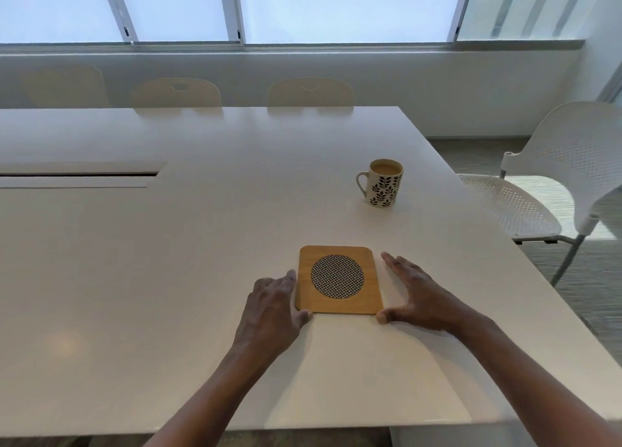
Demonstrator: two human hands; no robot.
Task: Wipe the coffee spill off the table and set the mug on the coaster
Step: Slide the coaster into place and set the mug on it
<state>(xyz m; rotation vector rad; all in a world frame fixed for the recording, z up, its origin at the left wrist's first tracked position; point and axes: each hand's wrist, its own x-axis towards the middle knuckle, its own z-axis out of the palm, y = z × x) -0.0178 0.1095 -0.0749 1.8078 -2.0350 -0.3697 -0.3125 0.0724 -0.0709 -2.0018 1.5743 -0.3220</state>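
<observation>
A square wooden coaster [338, 280] with a round woven metal centre lies flat on the white table [168, 261] near the front edge. My left hand [274, 307] rests at its left side, fingers straight, thumb touching the near left corner. My right hand [412, 293] lies along its right side, fingers straight, thumb at the near right corner. A cream mug [382, 182] with dark leaf print, filled with milky coffee, stands upright farther back and to the right, handle to the left. No spill or cloth shows on the table.
A white perforated chair [552, 184] stands off the table's right edge. Three beige chair backs [309, 93] line the far side under the windows. A cable slot [77, 174] runs across the table's left part.
</observation>
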